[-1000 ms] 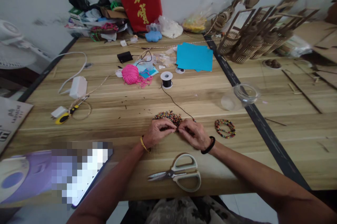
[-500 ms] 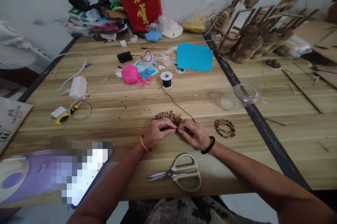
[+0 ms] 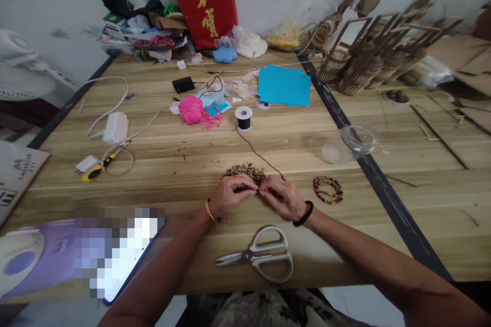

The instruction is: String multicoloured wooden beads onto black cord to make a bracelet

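Head view: at the near edge of a pale wooden plank table [image 3: 161, 163], a person's left hand [image 3: 229, 195] and right hand [image 3: 283, 196] meet fingertip to fingertip over a small heap of multicoloured wooden beads [image 3: 245, 172]. Both hands are pinched shut at one point just beside the heap; what sits between the fingertips is too small to make out, though a thin black cord [image 3: 258, 153] runs from the right hand's knuckles back to a white spool of black thread [image 3: 243, 117] toward the table's middle. The left wrist wears a gold bangle [image 3: 209, 211], the right a black band [image 3: 305, 214]. Cream-handled scissors [image 3: 259, 255] lie closed at the near edge, just below the hands. A finished string of coloured beads, coiled in a ring [image 3: 328, 189], rests near the right hand. A clear plastic jar [image 3: 351, 142] lies tipped on its side beyond it, beside the dark seam. A pink ball of yarn [image 3: 192, 110] and blue paper sheets [image 3: 284, 85] sit toward the far edge.
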{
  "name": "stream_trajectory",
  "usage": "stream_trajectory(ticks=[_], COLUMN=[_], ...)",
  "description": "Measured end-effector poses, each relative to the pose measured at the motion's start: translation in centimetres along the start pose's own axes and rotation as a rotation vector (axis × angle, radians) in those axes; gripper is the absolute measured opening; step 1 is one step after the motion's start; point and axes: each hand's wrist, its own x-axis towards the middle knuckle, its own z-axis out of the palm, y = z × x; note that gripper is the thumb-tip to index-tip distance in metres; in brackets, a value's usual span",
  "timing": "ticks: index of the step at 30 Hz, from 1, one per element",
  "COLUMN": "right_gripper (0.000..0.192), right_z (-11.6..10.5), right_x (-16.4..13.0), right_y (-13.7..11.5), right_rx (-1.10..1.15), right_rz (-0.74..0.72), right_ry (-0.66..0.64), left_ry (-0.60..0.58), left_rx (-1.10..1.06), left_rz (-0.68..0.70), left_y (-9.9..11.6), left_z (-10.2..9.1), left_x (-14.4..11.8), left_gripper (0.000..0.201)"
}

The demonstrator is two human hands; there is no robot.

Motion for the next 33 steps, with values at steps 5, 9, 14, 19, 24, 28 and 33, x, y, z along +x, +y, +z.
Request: stream_trajectory(ticks=[5,9,14,19,24,28,33], right_gripper=[0.009,0.008,0.009,0.011,0.012,0.009,0.003], right_z=[0.00,0.11,0.18,0.21,0.23,0.16,0.07], right_x=[-0.03,-0.06,-0.10,-0.19,-0.33,-0.24,0.04], right_y=[0.15,0.23,0.19,0.17,0.21,0.13,-0.11], right_rx=[0.020,0.028,-0.005,0.001,0.021,0.039,0.056], right_rz=[0.001,0.016,0.043,0.052,0.064,0.046,0.002], right_ry=[0.017,0.019,0.041,0.037,0.023,0.009,-0.029], left_ry=[0.009,0.005,0.022,0.034,0.027,-0.010,-0.038], left_rx=[-0.037,-0.070,-0.083,-0.093,-0.105,-0.084,-0.012], left_rz=[-0.079,-0.160,-0.219,-0.229,-0.229,-0.214,-0.161], left_y=[0.11,0.31,0.35,0.36,0.31,0.19,0.21], left_z=[0.13,0.27,0.35,0.34,0.27,0.29,0.20], left_x=[-0.16,-0.30,-0.41,-0.41,-0.35,-0.39,-0.42], left_gripper=[0.015,0.014,0.014,0.015,0.018,0.021,0.021])
